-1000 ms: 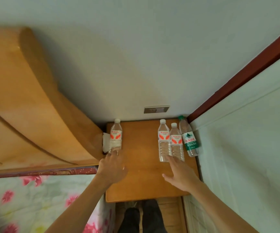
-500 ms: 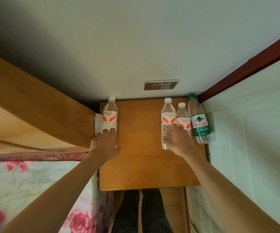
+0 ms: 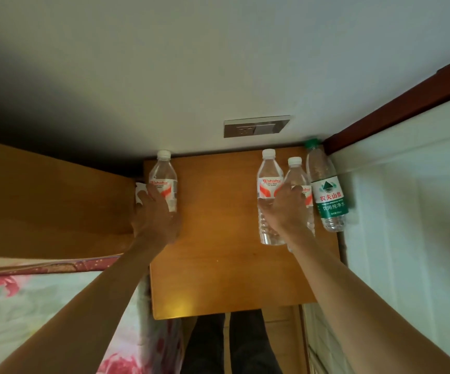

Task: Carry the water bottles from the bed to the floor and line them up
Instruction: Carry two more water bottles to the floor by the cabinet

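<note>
Head view is looking down on a wooden bedside surface point(image 3: 218, 265) in the ctr of the frame, w/ four water bottles standing upright along its far edge, against the wall. The left bottle point(image 3: 164, 174) is standing alone at the surface's upper-left corner: clear plastic, white cap, white label w/ red "Wahaha" lettering and an orange-red swoosh. The left hand point(image 3: 155, 220) is gripping it low on the body, fingers point(image 3: 151, 194) curling round the label.

Other three are sitting bunched at the upper-right corner, touching or nearly so. The second bottle point(image 3: 269, 179) and third bottle point(image 3: 296, 172) are showing the same look as the first: clear, white caps, red-on-white labels. The green-label bottle point(image 3: 329, 195) is standing at the far right w/ a green cap, green-and-white label w/ a mountain logo and Chinese characters, tilting slightly in this wide-angle view, just beside the white panel at right.

The right hand point(image 3: 285, 214) is lying across the second and third bottles, covering both labels in part; fingers are curving against them, but I cannot tell whether they are clamping one, both or neither.

Floral bedding point(image 3: 43, 306) is filling the lower left, w/ a wooden headboard point(image 3: 51, 201) above it.
</note>
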